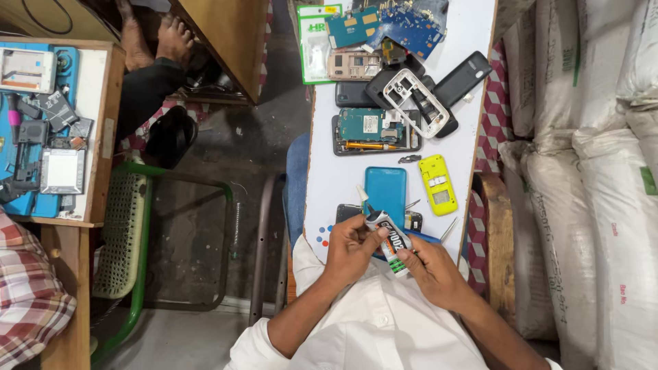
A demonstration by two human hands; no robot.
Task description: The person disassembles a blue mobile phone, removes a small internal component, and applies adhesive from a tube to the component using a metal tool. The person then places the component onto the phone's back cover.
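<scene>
i see both hands meeting low in the frame, just over the near edge of the narrow white table (pixel 329 171). my left hand (pixel 351 245) comes in from a bent forearm with the white sleeve rolled to the elbow; its fingers curl closed around the upper part of a small glue tube (pixel 386 236), thumb pressing near the tube's neck. my right hand (pixel 433 270) comes up from the lower right, fingers folded shut, pinching the tube's bottom end where the green markings sit. the tube lies tilted between the two hands, its pale pointed nozzle (pixel 361 196) aimed up and to the left, over the table's near end and just beside the teal phone back cover (pixel 385 193).

the teal cover lies flat on the table, touching nothing i can make out except a dark phone part partly hidden under my hands. right of it lies a yellow keypad phone body (pixel 438 183), back side up with its battery bay open. farther up the table an opened phone with a teal circuit board (pixel 373 130) lies flat, and beside it a white phone frame (pixel 415 101) rests tilted on black phone shells. blue circuit boards (pixel 404 24) sit at the far end.

white woven sacks (pixel 589 171) are stacked to the right. across the gap on the left, another wooden bench (pixel 103 137) carries a blue work mat with phone parts.
</scene>
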